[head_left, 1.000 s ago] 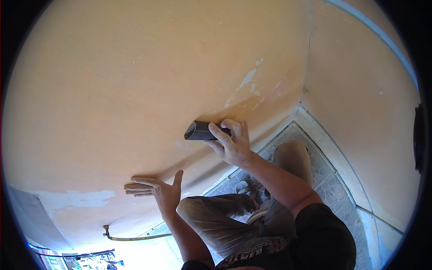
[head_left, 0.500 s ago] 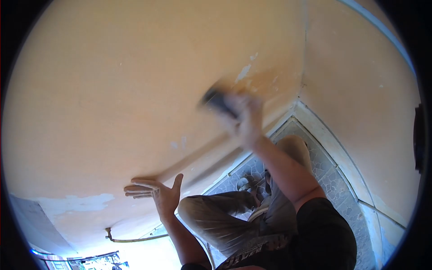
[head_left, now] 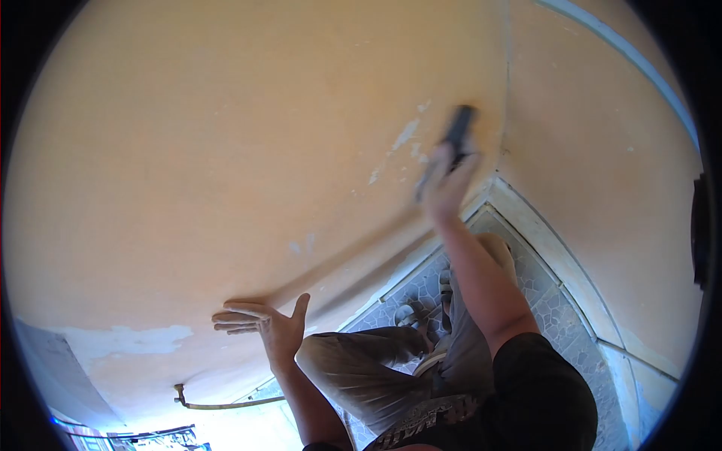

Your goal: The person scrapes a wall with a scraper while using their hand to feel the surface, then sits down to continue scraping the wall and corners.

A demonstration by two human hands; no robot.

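My right hand (head_left: pixel 449 180) is wrapped round a dark, flat, block-like hand tool (head_left: pixel 460 129), held against the orange-painted wall (head_left: pixel 248 150) close to the corner. Motion blurs the tool, so its exact kind cannot be made out. Pale bare patches (head_left: pixel 406 134) in the paint lie just left of it. Lower down, my left hand (head_left: pixel 280 331) rests with its fingers stretched out and thumb raised, its edge against the same wall. It holds nothing.
A brass tap (head_left: pixel 180 394) with a hose (head_left: pixel 233 406) sits on the wall at lower left. Another wall (head_left: pixel 602 150) meets this one at the right. A pale skirting ledge (head_left: pixel 541 214) borders the patterned tile floor (head_left: pixel 553 301) under my bent legs.
My right hand has swept the dark tool right and slightly up across the wall, past the pale patches toward the corner. My left hand stays almost where it was.
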